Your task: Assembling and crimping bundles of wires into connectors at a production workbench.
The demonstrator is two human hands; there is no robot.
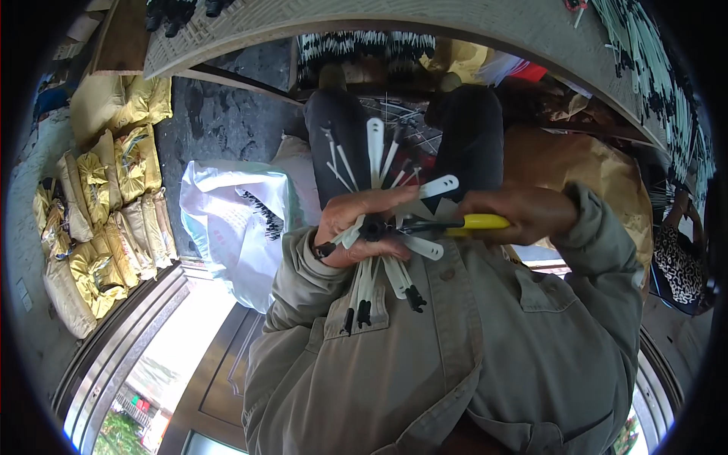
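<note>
My left hand [349, 212] is closed around a bundle of white strips [375, 152], in front of my chest. The strips fan out on all sides of a round black hub [372, 227]; two-holed flat ends show on some, dark tips on others. Pliers [484, 221] with yellow grips and dark jaws are held in my right hand [535, 212], closed around the handles. Their jaws reach to the hub from the right. What exactly they bite on is too small to make out.
A white woven sack [235, 197] with dark-tipped pieces stands left of my knees. Yellow and tan sacks [95, 197] are stacked farther left. A curved worktop [379, 17] spans the far side, white strips [648, 76] piled at its right. Another person [679, 258] sits at far right.
</note>
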